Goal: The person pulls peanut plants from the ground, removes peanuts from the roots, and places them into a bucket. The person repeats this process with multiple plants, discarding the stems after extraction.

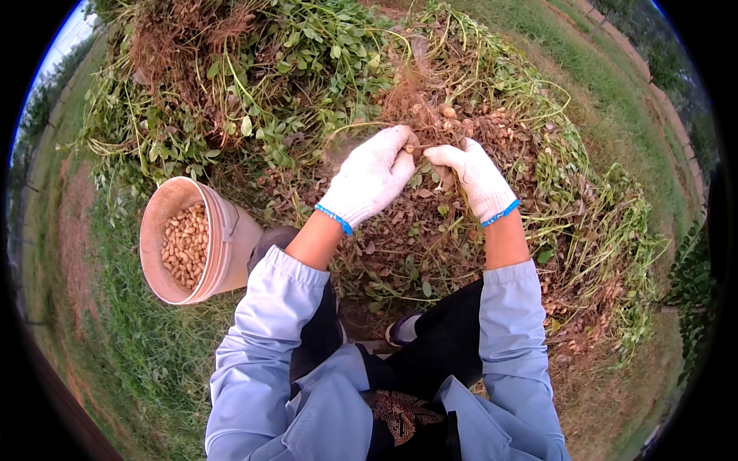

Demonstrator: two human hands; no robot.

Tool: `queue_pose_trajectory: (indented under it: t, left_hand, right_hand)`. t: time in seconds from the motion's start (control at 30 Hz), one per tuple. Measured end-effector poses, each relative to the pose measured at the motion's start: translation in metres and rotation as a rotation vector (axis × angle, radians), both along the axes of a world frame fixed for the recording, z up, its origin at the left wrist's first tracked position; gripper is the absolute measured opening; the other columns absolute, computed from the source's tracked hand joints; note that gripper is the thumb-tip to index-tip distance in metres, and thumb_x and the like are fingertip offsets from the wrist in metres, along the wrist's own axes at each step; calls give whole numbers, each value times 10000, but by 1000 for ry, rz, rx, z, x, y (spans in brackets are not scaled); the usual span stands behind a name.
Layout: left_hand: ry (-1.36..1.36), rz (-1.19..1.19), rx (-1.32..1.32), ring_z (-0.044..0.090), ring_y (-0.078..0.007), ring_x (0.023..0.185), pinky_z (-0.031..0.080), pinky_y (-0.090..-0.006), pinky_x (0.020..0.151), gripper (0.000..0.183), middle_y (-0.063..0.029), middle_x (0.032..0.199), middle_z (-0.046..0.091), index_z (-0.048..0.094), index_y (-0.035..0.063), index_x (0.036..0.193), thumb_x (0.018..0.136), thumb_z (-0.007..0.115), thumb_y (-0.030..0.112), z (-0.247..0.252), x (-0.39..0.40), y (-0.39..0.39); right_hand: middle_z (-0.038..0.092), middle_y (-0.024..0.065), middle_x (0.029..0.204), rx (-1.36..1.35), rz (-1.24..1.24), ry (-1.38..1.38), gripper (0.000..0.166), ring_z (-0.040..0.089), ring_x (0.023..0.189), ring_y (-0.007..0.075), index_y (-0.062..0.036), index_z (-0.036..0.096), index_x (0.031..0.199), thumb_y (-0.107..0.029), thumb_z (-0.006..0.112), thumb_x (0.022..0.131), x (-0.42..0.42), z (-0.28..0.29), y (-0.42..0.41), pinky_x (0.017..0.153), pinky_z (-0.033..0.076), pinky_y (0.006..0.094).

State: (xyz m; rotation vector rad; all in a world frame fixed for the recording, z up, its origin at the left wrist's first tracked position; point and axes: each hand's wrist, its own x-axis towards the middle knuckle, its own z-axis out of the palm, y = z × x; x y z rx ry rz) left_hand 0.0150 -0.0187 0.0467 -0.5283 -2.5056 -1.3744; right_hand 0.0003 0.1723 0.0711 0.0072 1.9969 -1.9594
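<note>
Both my hands wear white knit gloves with blue cuff edges. My left hand has its fingers closed on a peanut at the near side of a clump of peanut roots. Just to the right, my right hand pinches the thin roots between thumb and fingers. Pale pods, one a larger peanut pod, hang in the root clump beyond my fingertips. To the left stands a whitish plastic bucket, tilted in view, with many loose peanuts inside.
A heap of pulled peanut plants with bare roots rises at the far left. More plants with pods lie along the right. Dry leaves cover the ground between my feet and hands. Grass borders the left side.
</note>
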Motion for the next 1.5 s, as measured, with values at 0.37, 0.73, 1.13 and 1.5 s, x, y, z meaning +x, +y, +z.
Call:
queue_pose_trajectory:
  t: [0.37,0.73,1.13,1.5]
  left_hand:
    - [-282,53,460,575,-71,838,494,-247,779,247,-33,987,648,590,16,1228,1000,547,101,11,-3,-20]
    - [-266,-22,50,630,-150,798,522,-320,748,419,-92,917,653,521,14,1240,902,659,219,-10,-6,14]
    - [-252,-166,-244,711,-284,947,584,-365,849,326,-199,1128,696,613,-8,1165,906,581,188,-10,1,15]
    - [-807,-398,653,628,-105,698,500,-227,577,675,-8,875,612,402,-8,1504,893,664,108,-10,9,13]
  right_hand:
    - [440,-112,617,-44,31,-54,338,335,518,31,-74,722,1018,-404,724,944,0,9,13,503,313,234]
    - [722,9,934,50,50,-56,363,571,691,63,-80,741,1117,-382,754,916,3,-1,-5,613,449,254]
    - [746,151,1025,723,-139,389,483,726,950,263,-38,702,1125,-407,756,817,2,-19,-25,851,546,343]
    - [697,52,966,-119,-125,81,302,605,771,143,-69,651,1117,-302,658,924,-9,-8,2,703,499,316]
